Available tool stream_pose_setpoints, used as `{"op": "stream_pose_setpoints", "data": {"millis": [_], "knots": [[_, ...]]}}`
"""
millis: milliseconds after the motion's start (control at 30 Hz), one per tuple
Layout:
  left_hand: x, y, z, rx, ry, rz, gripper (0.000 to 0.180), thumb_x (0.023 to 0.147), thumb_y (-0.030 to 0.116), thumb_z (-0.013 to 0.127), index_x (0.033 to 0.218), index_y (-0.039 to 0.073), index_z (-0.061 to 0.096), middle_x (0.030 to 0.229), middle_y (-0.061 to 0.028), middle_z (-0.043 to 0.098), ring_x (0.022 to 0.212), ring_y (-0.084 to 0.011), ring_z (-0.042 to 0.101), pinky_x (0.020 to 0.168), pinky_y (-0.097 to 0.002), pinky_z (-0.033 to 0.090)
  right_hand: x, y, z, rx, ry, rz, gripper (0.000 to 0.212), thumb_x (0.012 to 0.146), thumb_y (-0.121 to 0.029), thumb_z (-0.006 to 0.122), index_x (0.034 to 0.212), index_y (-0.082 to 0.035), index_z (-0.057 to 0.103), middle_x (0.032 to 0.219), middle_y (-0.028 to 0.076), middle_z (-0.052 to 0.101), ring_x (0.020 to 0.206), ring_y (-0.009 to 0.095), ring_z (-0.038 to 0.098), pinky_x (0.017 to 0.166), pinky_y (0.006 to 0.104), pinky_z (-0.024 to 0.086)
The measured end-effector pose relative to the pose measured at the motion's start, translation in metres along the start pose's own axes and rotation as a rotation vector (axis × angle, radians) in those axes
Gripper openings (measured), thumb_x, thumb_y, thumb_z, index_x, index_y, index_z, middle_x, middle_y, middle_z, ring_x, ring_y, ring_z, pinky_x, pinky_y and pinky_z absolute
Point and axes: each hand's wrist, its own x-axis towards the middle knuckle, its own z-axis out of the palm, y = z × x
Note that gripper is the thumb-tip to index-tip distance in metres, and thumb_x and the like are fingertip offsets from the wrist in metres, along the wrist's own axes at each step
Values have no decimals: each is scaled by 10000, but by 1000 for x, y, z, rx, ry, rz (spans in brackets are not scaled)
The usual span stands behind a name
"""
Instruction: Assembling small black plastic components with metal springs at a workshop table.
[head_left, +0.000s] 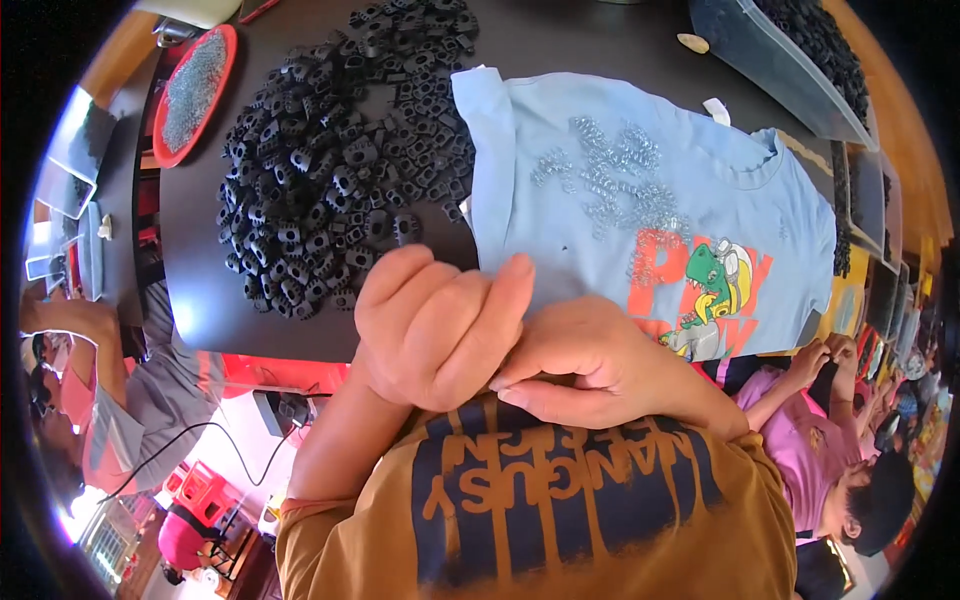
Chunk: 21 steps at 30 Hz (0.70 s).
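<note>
Close in front of my chest, both hands are together at the near edge of the table. My left hand is closed with its fingers curled, and whatever is inside is hidden. Thumb and fingers of my right hand press together beside it in a pinch; what they hold cannot be made out. Just beyond lies a light blue T-shirt with a cartoon dinosaur print, spread flat. Small metal coil springs are scattered on it. Left of the shirt, a large heap of small black plastic parts covers the dark tabletop.
A red plate full of springs stands at the far left. At the far right, a clear plastic bin sits by more black parts. A person in a pink shirt works at the right; another person's arm shows at the left.
</note>
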Motion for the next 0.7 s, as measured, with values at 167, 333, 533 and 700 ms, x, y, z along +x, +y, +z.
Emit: {"op": "stream_pose_setpoints", "data": {"millis": [167, 333, 533, 700], "knots": [[2, 4, -8, 41, 10, -26, 200, 717, 15, 590, 907, -15, 644, 641, -3, 493, 487, -137, 457, 514, -289, 387, 0, 3, -3, -21, 5, -41, 42, 776, -110, 631, 772, -72, 613, 688, 77, 600, 652, 279, 581, 562, 373, 438], [-3, 10, -18, 89, 1, -103, 157, 727, 24, 593, 872, -9, 643, 641, -8, 515, 486, -142, 474, 522, -296, 390, 3, -1, -4, -25, -62, -30, 41, 775, -113, 629, 773, -75, 613, 692, 76, 597, 660, 279, 582, 569, 377, 440], [12, 2, -7, 11, -89, -65, 286, 681, -67, 626, 960, -8, 614, 703, -24, 500, 539, -169, 489, 524, -320, 418, 3, -2, -4, -60, -77, -50, 31, 763, -95, 632, 784, -76, 619, 682, 76, 595, 640, 283, 579, 554, 377, 438], [-4, 3, -22, 125, 139, -105, 214, 657, 22, 608, 865, 7, 655, 638, 0, 491, 495, -137, 463, 517, -278, 388, 3, -2, -6, -32, -82, -29, 20, 764, -68, 636, 783, -75, 635, 658, 62, 586, 603, 261, 569, 521, 357, 412]]}}
